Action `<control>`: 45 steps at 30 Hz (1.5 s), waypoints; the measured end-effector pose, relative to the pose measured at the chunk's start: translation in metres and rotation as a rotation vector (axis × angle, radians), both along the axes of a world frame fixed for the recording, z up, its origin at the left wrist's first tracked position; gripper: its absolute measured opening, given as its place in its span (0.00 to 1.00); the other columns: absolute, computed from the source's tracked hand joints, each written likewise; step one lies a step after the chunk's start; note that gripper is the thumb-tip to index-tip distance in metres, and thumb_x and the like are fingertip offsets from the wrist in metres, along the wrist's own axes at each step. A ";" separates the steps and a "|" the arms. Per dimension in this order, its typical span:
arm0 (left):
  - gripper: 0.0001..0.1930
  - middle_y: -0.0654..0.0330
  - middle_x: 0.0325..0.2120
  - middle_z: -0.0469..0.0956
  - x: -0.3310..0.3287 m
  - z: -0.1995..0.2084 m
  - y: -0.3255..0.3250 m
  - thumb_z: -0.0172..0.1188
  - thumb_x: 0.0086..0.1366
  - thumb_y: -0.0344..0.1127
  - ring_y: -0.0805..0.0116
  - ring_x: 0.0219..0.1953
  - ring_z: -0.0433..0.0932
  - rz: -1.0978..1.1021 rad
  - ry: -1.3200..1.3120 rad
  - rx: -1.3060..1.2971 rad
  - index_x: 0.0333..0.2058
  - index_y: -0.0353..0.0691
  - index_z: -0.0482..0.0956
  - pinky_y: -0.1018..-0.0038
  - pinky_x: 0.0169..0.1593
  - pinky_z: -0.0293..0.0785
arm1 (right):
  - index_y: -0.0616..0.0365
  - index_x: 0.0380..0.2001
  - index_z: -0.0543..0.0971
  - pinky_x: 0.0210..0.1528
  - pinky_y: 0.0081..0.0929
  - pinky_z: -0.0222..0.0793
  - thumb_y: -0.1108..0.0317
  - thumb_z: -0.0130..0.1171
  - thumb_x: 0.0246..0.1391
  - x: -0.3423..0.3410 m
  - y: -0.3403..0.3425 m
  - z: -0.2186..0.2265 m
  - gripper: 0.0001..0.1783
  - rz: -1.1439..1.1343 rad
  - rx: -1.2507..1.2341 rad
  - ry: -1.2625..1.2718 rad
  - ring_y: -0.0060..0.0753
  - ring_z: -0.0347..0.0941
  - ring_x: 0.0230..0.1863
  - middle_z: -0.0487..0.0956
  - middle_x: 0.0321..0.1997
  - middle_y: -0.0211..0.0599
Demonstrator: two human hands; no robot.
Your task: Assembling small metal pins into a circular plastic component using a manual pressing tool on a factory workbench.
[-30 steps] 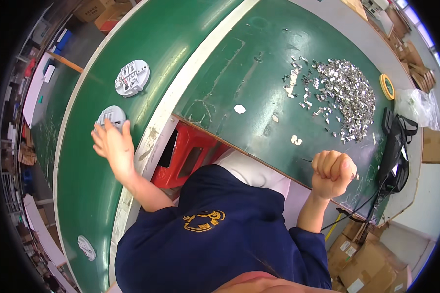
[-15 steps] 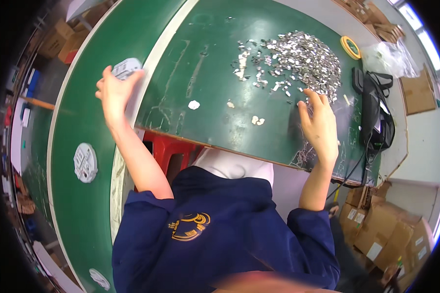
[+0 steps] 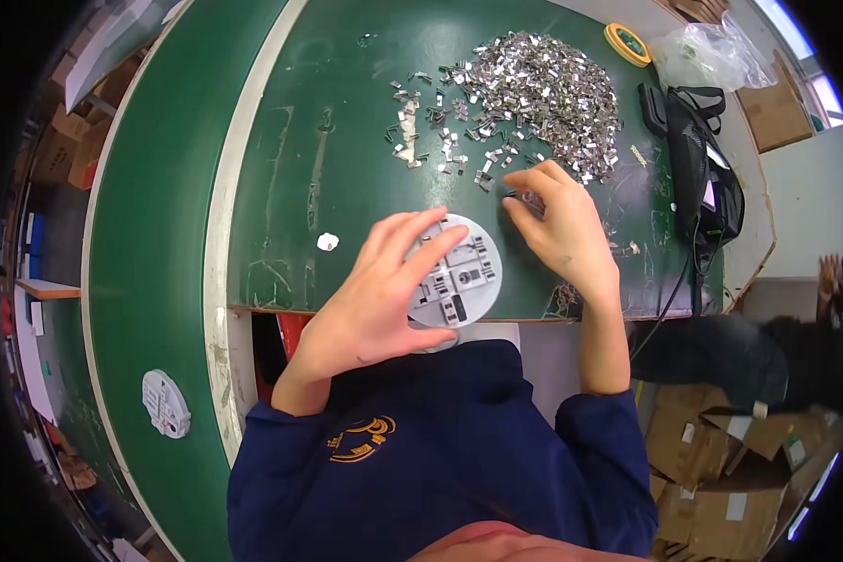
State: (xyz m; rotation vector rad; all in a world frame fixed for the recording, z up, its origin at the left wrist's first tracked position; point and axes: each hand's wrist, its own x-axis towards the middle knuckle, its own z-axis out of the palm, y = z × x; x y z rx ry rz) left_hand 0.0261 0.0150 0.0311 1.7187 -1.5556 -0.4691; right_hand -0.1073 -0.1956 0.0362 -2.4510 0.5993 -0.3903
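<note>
My left hand point(image 3: 375, 286) grips a round, light grey plastic base point(image 3: 485, 290) by its rim, at the front edge of the green table. Slots, raised ribs and a dark insert show on the base's upper face; part of it is hidden under my fingers. To its right, my right hand point(image 3: 564, 225) is held with curled fingers, and what look like small metal clips point(image 3: 534, 199) show between thumb and fingers. Beyond it lies a large heap of small shiny metal clips point(image 3: 553, 98), with several scattered loose on its left side.
Along the left runs a green belt point(image 3: 150, 281) with another round grey base point(image 3: 165, 405). A yellow tape roll point(image 3: 628, 44), a clear plastic bag point(image 3: 717, 54) and a black bag point(image 3: 707, 178) with a cable are at the right. A person point(image 3: 768, 351) stands beyond, near cardboard boxes point(image 3: 721, 468).
My left hand has brought the grey base from the belt side to the table's front edge. My right hand has shifted slightly toward it from the heap. A person has come into view at right.
</note>
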 end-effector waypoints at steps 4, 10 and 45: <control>0.51 0.48 0.65 0.61 -0.001 -0.012 -0.007 0.79 0.36 0.33 0.44 0.65 0.60 -0.061 0.026 -0.029 0.63 0.39 0.67 0.56 0.67 0.61 | 0.61 0.41 0.80 0.42 0.42 0.74 0.71 0.61 0.54 0.013 0.006 0.001 0.11 -0.016 -0.080 0.102 0.50 0.79 0.37 0.77 0.40 0.45; 0.52 0.48 0.66 0.60 0.004 -0.022 -0.006 0.80 0.36 0.34 0.43 0.66 0.59 -0.099 0.056 -0.037 0.64 0.39 0.66 0.55 0.67 0.60 | 0.60 0.40 0.82 0.39 0.35 0.72 0.72 0.65 0.52 0.006 -0.003 -0.007 0.11 -0.041 -0.115 0.068 0.45 0.77 0.34 0.78 0.35 0.42; 0.08 0.61 0.38 0.77 -0.016 -0.027 -0.034 0.68 0.57 0.25 0.65 0.43 0.74 0.237 0.209 -0.175 0.36 0.36 0.84 0.71 0.45 0.73 | 0.61 0.35 0.86 0.21 0.19 0.53 0.73 0.68 0.51 -0.014 0.023 0.019 0.07 -0.050 0.515 0.011 0.10 0.57 0.20 0.78 0.22 0.23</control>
